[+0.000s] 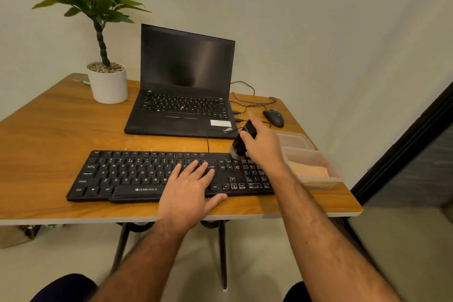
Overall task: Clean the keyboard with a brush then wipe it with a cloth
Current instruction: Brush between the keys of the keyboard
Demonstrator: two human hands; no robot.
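Nearest us, our left hand (190,185) lies flat, fingers straight, on the keyboard (127,174), pinning it so brushing cannot shift it. The black keyboard sits along the table's (49,130) front edge (white legends, a little dusty-looking). Rightward, our right hand (263,146) grips the brush (241,141), bristles touching the top edge above the arrow cluster.

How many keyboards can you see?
2. One keyboard lies at the table's front under the left hand. The other is built into the laptop behind it.
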